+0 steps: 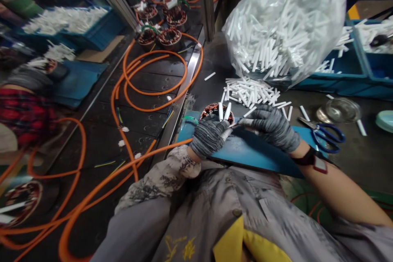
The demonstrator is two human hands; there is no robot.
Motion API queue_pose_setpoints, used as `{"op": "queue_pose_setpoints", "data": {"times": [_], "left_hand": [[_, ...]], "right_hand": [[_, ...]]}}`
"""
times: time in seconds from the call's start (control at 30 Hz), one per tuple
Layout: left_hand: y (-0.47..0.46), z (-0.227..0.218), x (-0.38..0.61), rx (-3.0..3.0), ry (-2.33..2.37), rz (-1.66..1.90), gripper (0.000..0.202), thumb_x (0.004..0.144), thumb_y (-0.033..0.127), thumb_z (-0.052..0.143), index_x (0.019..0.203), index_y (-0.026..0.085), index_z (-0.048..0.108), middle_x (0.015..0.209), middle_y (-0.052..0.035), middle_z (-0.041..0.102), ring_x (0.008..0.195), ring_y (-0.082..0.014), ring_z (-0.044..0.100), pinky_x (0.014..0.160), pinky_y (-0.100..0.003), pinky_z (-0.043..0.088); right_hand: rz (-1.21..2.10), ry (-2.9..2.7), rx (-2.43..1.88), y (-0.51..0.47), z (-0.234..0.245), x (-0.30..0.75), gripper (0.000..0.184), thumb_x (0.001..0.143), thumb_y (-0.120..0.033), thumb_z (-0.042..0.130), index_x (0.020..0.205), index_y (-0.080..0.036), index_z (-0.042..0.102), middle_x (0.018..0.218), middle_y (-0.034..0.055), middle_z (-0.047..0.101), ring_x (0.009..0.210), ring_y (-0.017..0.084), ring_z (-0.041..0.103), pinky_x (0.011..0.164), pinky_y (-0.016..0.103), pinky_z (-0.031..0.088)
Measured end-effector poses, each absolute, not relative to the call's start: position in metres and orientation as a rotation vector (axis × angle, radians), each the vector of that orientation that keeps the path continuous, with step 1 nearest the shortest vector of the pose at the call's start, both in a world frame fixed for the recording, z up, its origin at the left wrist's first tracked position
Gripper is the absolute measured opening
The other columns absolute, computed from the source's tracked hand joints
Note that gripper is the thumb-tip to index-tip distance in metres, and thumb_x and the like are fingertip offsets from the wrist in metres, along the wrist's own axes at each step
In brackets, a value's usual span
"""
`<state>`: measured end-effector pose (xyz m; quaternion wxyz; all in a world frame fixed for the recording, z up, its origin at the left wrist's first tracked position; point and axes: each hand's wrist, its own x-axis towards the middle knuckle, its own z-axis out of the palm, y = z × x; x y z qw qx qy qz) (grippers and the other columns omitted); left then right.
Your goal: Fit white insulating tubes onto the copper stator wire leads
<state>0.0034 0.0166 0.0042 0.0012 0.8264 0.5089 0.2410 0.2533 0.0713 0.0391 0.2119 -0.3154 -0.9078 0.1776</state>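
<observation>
Your gloved left hand (208,135) grips the copper-wound ring (211,109) on the blue mat (248,153); whether your right hand (272,126), beside it, pinches anything is unclear. Seemingly you're fitting white tubes (227,111); next calls for careful alignment.

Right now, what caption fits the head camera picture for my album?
Gloved left hand and gloved right hand at a copper-wound ring near white tubes.

Left hand (208,136) curls inward; right hand (272,127) points toward it.
</observation>
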Motion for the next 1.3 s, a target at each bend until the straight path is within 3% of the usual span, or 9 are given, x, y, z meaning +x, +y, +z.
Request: {"op": "queue_pose_setpoints", "data": {"times": [0.13,0.27,0.5,0.63,0.7,0.83,1.03,1.17,1.3], "left_hand": [[0.018,0.001,0.001,2.588,1.583,0.808,0.02,0.097,0.036,0.066,0.105,0.023,0.079,0.098,-0.0085,0.081,0.094,-0.026,0.077,0.098,-0.044,0.061],[0.019,-0.001,-0.002,2.612,1.539,0.891,0.023,0.097,0.036,0.065,0.108,0.021,0.079,0.103,-0.0095,0.081,0.095,-0.0252,0.076,0.096,-0.041,0.061],[0.019,-0.004,-0.004,2.786,1.392,0.904,0.02,0.1,0.035,0.065,0.101,0.02,0.079,0.09,-0.0069,0.08,0.084,-0.0234,0.076,0.099,-0.041,0.06],[0.018,-0.004,-0.004,2.866,1.408,0.876,0.021,0.102,0.032,0.061,0.108,0.02,0.078,0.089,-0.0065,0.08,0.084,-0.0226,0.076,0.098,-0.04,0.06],[0.018,-0.005,-0.004,2.844,1.426,0.855,0.021,0.101,0.032,0.062,0.112,0.021,0.077,0.091,-0.0069,0.081,0.087,-0.0228,0.077,0.098,-0.041,0.059],[0.018,-0.004,-0.002,2.797,1.458,0.929,0.022,0.1,0.034,0.063,0.109,0.021,0.078,0.095,-0.0085,0.081,0.087,-0.024,0.077,0.093,-0.04,0.06],[0.016,0.002,0.002,2.802,1.509,0.994,0.023,0.1,0.032,0.061,0.109,0.019,0.078,0.094,-0.0087,0.081,0.086,-0.0239,0.076,0.094,-0.038,0.06],[0.016,0.003,0.001,2.828,1.459,1.059,0.022,0.1,0.029,0.062,0.109,0.018,0.078,0.095,-0.0092,0.081,0.088,-0.0236,0.077,0.096,-0.037,0.059],[0.017,0.002,0.001,2.824,1.483,1.011,0.022,0.099,0.031,0.063,0.109,0.02,0.079,0.093,-0.009,0.081,0.088,-0.0253,0.077,0.093,-0.039,0.061]], "right_hand": [[0.106,-2.692,-0.868,0.063,0.042,0.235,0.034,0.107,-0.028,0.046,0.115,-0.027,0.08,0.084,0.0098,0.073,0.079,0.022,0.056,0.074,0.037,0.038],[0.002,-2.763,-0.983,0.062,0.035,0.226,0.041,0.109,-0.033,0.04,0.119,-0.017,0.077,0.083,0.0128,0.071,0.078,0.023,0.055,0.07,0.036,0.034],[0.618,-2.613,-1.029,0.055,0.027,0.232,0.063,0.108,-0.059,0.034,0.097,-0.016,0.079,0.079,0.0121,0.073,0.071,0.02,0.057,0.068,0.033,0.037],[1.183,-2.238,-1.164,0.051,0.023,0.233,0.063,0.104,-0.065,0.041,0.089,-0.015,0.077,0.075,0.0069,0.073,0.065,0.017,0.059,0.062,0.029,0.043],[1.275,-2.184,-1.164,0.054,0.025,0.239,0.056,0.103,-0.063,0.047,0.097,-0.016,0.078,0.085,0.0065,0.077,0.072,0.019,0.066,0.066,0.029,0.049],[0.93,-2.371,-1.261,0.067,0.034,0.268,0.047,0.104,-0.053,0.049,0.126,-0.022,0.077,0.118,0.0096,0.078,0.103,0.026,0.072,0.092,0.037,0.054],[-0.037,-2.525,-1.789,0.097,0.033,0.302,0.047,0.096,-0.047,0.064,0.134,-0.02,0.074,0.122,0.0176,0.073,0.106,0.035,0.065,0.091,0.045,0.049],[-0.112,-2.448,-1.659,0.111,0.029,0.288,0.036,0.1,-0.039,0.062,0.119,-0.015,0.08,0.121,0.0184,0.073,0.105,0.032,0.061,0.09,0.042,0.045],[0.067,-2.718,-1.394,0.113,0.016,0.256,0.023,0.1,-0.029,0.063,0.111,-0.021,0.082,0.119,0.0128,0.075,0.106,0.029,0.062,0.092,0.041,0.044]]}}
